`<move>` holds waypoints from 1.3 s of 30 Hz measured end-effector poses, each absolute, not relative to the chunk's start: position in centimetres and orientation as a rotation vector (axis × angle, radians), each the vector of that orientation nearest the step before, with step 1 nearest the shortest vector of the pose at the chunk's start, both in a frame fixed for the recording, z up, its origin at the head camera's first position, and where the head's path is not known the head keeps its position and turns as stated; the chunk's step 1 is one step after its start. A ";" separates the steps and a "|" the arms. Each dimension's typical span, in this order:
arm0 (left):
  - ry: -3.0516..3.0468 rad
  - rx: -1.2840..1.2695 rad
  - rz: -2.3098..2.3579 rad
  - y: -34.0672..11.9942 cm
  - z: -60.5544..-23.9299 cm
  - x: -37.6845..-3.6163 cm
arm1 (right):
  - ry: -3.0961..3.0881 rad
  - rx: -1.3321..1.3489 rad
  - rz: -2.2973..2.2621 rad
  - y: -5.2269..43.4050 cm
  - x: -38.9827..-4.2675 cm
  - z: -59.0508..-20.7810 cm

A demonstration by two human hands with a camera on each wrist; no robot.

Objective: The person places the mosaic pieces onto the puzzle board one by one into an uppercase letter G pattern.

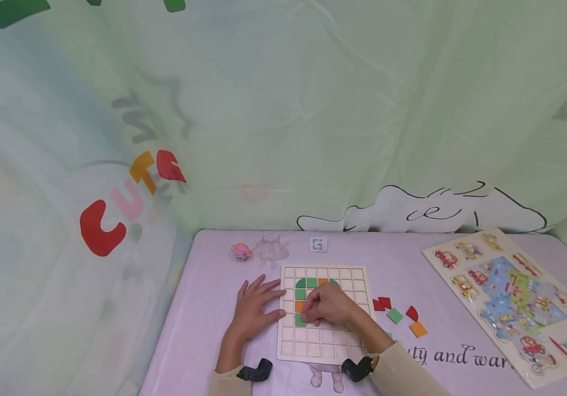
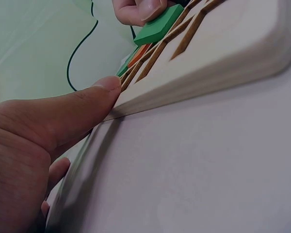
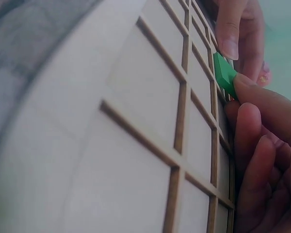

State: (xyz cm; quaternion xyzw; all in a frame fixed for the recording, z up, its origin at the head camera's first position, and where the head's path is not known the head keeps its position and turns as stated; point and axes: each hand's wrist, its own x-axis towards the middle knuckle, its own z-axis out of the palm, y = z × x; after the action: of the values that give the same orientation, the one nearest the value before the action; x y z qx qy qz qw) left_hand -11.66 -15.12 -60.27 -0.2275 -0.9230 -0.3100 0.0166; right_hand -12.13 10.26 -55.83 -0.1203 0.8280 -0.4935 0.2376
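Observation:
A pale wooden grid board lies on the table, with green and orange tiles set in some of its squares. My right hand pinches a green square tile over the left part of the grid. The right wrist view shows that green tile tilted between thumb and fingers. My left hand lies with fingers spread at the board's left side. In the left wrist view its thumb touches the board's edge. The right hand hides some squares behind it.
Right of the board lie loose tiles: several red ones, a green square and an orange square. A picture puzzle board lies farther right. Behind the grid are a small patterned card and a pink toy.

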 end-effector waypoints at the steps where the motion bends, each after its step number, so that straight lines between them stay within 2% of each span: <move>1: -2.870 -0.706 -0.964 -15.1 -60.3 -11.7 | 2.273 -0.334 -1.353 10.3 -12.1 -55.8; 39: -2.884 -0.711 -0.965 -15.1 -60.1 -11.7 | 2.338 -0.369 -1.319 10.1 -11.8 -55.7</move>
State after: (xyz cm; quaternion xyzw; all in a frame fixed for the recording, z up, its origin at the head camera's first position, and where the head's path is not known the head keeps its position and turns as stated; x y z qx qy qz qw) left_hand -11.69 -15.11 -60.07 -0.2276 -0.9235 -0.3088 0.0092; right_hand -11.80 10.09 -55.70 -0.1329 0.8428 -0.4755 0.2144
